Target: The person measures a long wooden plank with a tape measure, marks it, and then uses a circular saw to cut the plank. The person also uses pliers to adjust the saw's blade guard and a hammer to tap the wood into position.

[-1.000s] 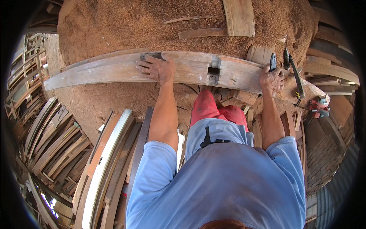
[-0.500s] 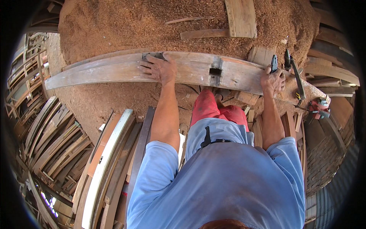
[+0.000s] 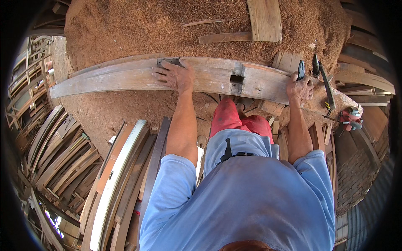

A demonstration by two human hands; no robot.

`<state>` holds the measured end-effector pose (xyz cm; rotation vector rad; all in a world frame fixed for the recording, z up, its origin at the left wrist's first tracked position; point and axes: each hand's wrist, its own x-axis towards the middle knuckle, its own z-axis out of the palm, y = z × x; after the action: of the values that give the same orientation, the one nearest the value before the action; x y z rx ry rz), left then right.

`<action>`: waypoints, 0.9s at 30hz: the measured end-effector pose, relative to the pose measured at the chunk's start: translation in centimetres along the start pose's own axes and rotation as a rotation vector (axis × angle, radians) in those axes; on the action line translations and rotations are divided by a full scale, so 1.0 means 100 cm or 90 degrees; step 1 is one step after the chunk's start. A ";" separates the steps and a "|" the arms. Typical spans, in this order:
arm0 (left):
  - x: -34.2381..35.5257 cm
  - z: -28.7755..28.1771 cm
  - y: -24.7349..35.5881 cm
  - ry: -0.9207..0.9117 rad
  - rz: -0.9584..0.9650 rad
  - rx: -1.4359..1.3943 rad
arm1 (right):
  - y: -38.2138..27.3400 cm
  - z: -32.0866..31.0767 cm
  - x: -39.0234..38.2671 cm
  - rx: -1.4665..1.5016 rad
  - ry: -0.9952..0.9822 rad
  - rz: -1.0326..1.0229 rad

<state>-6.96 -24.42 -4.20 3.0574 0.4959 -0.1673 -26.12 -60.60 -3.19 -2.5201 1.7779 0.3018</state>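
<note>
A long, weathered wooden board (image 3: pixel 209 77) lies across in front of me, curving to the left, with a dark square slot cut through it right of the middle. My left hand (image 3: pixel 178 76) rests flat on it with the fingers spread, beside a dark recess at the far edge. Near the board's right end, my right hand (image 3: pixel 299 89) is closed around a pair of pliers (image 3: pixel 301 70), their jaws pointing away from me. The handles are hidden in my fist. Just right of that hand lies a black, hammer-like tool (image 3: pixel 328 88).
Sawdust (image 3: pixel 159 29) is heaped behind the board, with a loose plank (image 3: pixel 265 21) on it. A red power tool (image 3: pixel 351 119) sits at the right end. Stacked curved timbers (image 3: pixel 67 154) fill the left, and a white-edged strip (image 3: pixel 111 188) stands beside me.
</note>
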 end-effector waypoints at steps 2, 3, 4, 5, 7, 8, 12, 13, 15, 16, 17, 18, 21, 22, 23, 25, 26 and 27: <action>-0.001 -0.003 0.002 -0.002 -0.002 -0.003 | 0.000 -0.001 0.000 0.003 0.001 -0.003; -0.001 -0.004 0.002 0.000 -0.002 -0.002 | -0.001 -0.002 0.000 0.001 -0.003 0.000; -0.002 -0.004 0.003 0.002 -0.001 -0.002 | -0.001 -0.003 0.000 -0.001 -0.007 0.003; -0.002 -0.004 0.003 0.003 0.000 -0.005 | -0.001 -0.003 0.000 -0.002 -0.011 0.005; -0.002 -0.003 0.002 0.004 0.002 -0.012 | 0.000 -0.001 0.002 -0.003 -0.037 0.015; -0.002 -0.003 0.001 0.006 0.002 -0.011 | 0.001 -0.001 0.003 -0.003 -0.050 0.019; -0.002 -0.004 0.002 0.009 0.001 -0.010 | -0.001 -0.004 -0.001 0.006 -0.002 -0.006; -0.002 -0.003 0.002 0.009 0.002 -0.012 | -0.001 -0.003 -0.001 0.007 -0.002 -0.005; -0.001 -0.002 0.000 0.002 0.001 -0.013 | 0.000 -0.002 -0.001 0.011 0.000 -0.005; -0.001 -0.001 0.000 -0.001 0.001 -0.013 | 0.001 -0.001 0.000 0.014 0.000 -0.005; -0.001 -0.001 0.000 -0.002 0.000 -0.016 | 0.001 0.000 0.000 0.017 0.000 -0.006; -0.001 -0.001 0.000 -0.003 0.000 -0.018 | 0.001 0.000 0.000 0.014 -0.002 -0.002; -0.001 -0.002 0.000 -0.005 0.003 -0.016 | 0.000 0.000 0.001 0.009 -0.005 0.006; -0.001 -0.002 0.000 -0.005 0.004 -0.014 | 0.000 -0.001 0.000 0.007 -0.005 0.004; -0.001 -0.002 0.000 -0.006 0.003 -0.017 | -0.001 -0.001 0.000 0.006 -0.005 0.002; -0.002 -0.004 0.001 -0.006 0.003 -0.023 | 0.000 -0.002 -0.001 0.008 -0.003 -0.001; -0.002 -0.005 0.001 -0.010 0.002 -0.027 | 0.000 -0.003 -0.001 0.009 -0.002 -0.003; -0.002 -0.007 0.002 -0.014 0.002 -0.031 | -0.001 -0.003 -0.002 0.009 -0.004 -0.003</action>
<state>-7.05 -24.61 -3.51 3.0048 0.4877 -0.1844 -26.08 -60.48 -2.85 -2.5103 1.7663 0.2956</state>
